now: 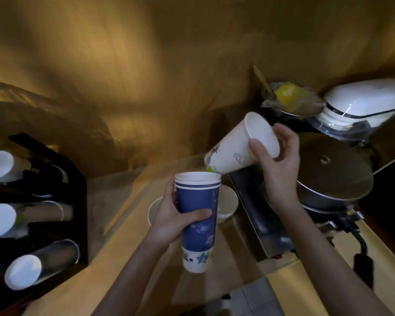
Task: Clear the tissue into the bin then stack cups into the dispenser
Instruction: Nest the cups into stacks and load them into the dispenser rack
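Note:
My left hand [177, 221] grips an upright stack of nested paper cups [197, 215], blue outside with a white base showing below. My right hand [277, 156] holds a single white paper cup [235, 149] tilted, its base pointing down toward the stack's open rim and nearly touching it. Two more white cups [227, 202] stand on the wooden counter [114, 258] behind the stack, partly hidden by it. The black cup dispenser [32, 208] stands at the left with three tubes, each showing a white cup bottom. No tissue or bin is visible.
A stove [265, 215] with a lidded pan [333, 172] sits to the right. Behind it are a white appliance [360, 103] and a bowl with something yellow [287, 96]. A black cable [360, 254] hangs at the counter's right edge. A wooden wall rises behind.

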`<state>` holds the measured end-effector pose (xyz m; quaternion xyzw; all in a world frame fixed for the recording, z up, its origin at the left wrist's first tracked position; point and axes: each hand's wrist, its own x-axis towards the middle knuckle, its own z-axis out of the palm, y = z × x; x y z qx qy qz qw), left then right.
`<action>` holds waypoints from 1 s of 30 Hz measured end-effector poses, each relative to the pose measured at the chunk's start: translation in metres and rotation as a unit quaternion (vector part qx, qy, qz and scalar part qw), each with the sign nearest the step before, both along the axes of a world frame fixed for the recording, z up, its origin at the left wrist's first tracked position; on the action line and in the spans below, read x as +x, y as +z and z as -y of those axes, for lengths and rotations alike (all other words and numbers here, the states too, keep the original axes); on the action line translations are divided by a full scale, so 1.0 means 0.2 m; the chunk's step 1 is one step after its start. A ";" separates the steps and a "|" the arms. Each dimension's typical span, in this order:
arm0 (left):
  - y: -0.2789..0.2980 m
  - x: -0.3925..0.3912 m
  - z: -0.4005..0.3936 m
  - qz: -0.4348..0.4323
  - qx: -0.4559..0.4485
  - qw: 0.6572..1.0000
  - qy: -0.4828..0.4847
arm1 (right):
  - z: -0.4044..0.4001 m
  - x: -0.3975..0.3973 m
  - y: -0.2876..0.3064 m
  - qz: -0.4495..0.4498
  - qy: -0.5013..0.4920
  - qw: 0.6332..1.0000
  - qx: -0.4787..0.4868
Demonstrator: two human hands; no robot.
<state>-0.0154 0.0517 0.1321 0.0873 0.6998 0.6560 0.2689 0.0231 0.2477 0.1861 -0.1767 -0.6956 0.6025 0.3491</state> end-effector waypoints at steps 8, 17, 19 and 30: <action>-0.06 0.05 0.04 0.013 -0.015 0.999 0.030 | 0.04 0.07 -0.39 0.151 0.002 0.988 0.047; -0.08 0.06 0.06 0.020 -0.023 0.999 0.029 | 0.08 0.00 -0.67 0.300 0.062 0.935 0.178; -0.09 0.06 0.06 0.017 -0.026 0.999 0.027 | 0.08 0.00 -0.70 0.330 0.063 0.921 0.195; -0.11 0.06 0.02 -0.025 -0.033 0.999 -0.012 | 0.15 0.00 -0.26 0.230 0.233 0.945 -0.012</action>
